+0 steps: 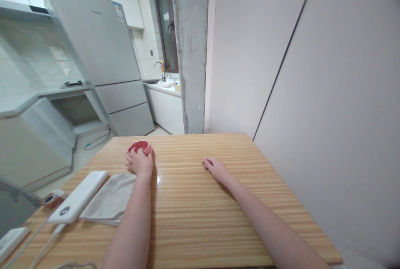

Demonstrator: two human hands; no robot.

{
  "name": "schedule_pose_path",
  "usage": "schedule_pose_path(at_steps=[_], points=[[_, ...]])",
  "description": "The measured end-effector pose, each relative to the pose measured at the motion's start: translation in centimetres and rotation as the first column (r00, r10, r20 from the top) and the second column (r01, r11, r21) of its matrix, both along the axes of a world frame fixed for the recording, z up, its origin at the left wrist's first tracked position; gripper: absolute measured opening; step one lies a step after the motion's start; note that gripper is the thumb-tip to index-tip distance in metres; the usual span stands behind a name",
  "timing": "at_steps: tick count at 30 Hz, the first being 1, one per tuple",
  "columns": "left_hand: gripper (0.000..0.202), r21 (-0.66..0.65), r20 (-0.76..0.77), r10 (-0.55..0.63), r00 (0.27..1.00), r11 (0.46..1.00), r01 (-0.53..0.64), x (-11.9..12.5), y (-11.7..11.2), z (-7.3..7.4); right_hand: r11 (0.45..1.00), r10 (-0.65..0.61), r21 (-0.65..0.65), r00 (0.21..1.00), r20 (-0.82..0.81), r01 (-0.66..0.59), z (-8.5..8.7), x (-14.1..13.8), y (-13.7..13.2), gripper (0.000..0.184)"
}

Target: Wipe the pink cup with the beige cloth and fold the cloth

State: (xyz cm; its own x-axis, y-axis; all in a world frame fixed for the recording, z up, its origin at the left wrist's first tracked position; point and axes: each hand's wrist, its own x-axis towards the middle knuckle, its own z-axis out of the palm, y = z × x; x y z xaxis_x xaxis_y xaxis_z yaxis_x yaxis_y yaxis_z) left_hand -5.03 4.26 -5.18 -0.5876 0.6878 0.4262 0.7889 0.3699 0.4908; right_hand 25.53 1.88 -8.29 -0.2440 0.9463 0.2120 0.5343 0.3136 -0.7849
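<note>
Resting on the wooden desk [200, 202], both hands lie well apart from each other. The left hand [140, 163] sits toward the far left of the desk, its fingers curled around the near side of a small red bowl [139, 147]. It touches the bowl and seems to cup it, though the bowl stands on the desk and is not lifted. Whether anything is inside the bowl cannot be told from this angle. The right hand [216, 168] lies flat near the middle of the desk, palm down, fingers loosely together and pointing left. It holds nothing and touches only the bare wood.

Near the left forearm, a folded pale cloth [110, 199] lies flat on the desk. Just beside it on the left lies a white power bank [78, 197], with white cables [37, 235] running off toward the near left edge. A small round red-rimmed object [50, 199] sits left of the power bank, too small to identify.

As for how far the work has come, my judgement is that it is at an early or resting point: the bowl is in hand but standing in place, the cloth looks folded and untouched, and the right hand is idle. Nothing on the desk shows a finished step.

Beyond the far edge stand a grey refrigerator [103, 52], a concrete pillar [191, 48], and a kitchen counter with a tap [160, 67]. A plain wall [328, 94] runs along the right.
</note>
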Motion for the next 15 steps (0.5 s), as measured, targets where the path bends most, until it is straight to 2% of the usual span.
schedule_pose_path(at_steps=[3,6,8,10,13,15], points=[[0.033,0.048,-0.034,-0.097,0.995,0.994,0.099,0.8,0.4,0.0,0.999,-0.013,-0.035,0.999,-0.05,0.012,-0.4,-0.1,0.3,0.028],[0.027,0.082,-0.057,-0.294,0.954,0.951,0.298,3.5,0.4,0.6,0.989,-0.107,-0.122,0.979,-0.176,0.087,-1.0,-0.2,0.6,0.028],[0.017,0.096,-0.083,-0.484,0.871,0.866,0.49,6.2,0.1,0.8,0.975,-0.187,-0.169,0.947,-0.262,0.145,-1.3,-0.1,0.9,0.03],[0.008,0.115,-0.094,-0.649,0.755,0.746,0.656,9.0,-0.4,0.7,0.97,-0.233,-0.142,0.921,-0.314,0.197,-1.5,0.1,1.2,0.033],[0.008,0.12,-0.077,-0.805,0.588,0.578,0.808,12.2,-1.3,0.1,0.961,-0.259,-0.002,0.9,-0.35,0.275,-1.4,0.2,1.3,0.042],[0.01,0.113,-0.059,-0.867,0.495,0.487,0.866,13.4,-1.7,-0.4,0.957,-0.243,0.06,0.899,-0.365,0.283,-1.2,0.2,1.1,0.053]])
